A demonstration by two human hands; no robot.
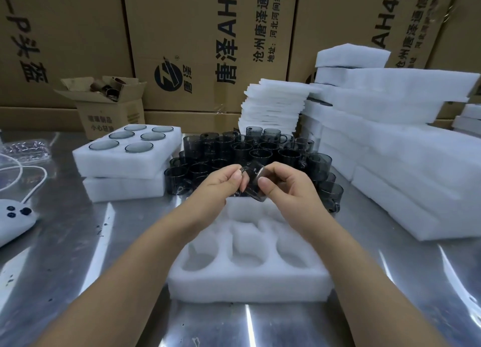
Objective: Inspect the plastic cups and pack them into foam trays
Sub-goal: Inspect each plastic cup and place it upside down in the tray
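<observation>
Head view: a smoky, translucent plastic cup (253,182), short and cylindrical, is at the centre of the frame, tipped on its side between both hands and above the far end of an open foam tray (247,286). The left hand (221,182) pinches the cup's left edge between thumb and forefinger, its grip narrow with the other fingers curled under. The right hand (289,190) closes its grip round the cup's wall, thumb pressed on the near side and fingers wrapped behind.

The foam tray is soft, white and fuzzy-edged, with round pockets, and lies on a shiny steel desk (78,255). Just behind the hands, a dense cluster of dark cups (234,148) with handles stands upright. At left of centre a filled tray (117,161) shows six round cup rims and sits on another foam block. A stack of thin foam sheets (273,104) and piles of thick foam trays (390,151) fill the right side. Printed cardboard cartons (195,47) form the background, with a small open box (109,107) at upper left.
</observation>
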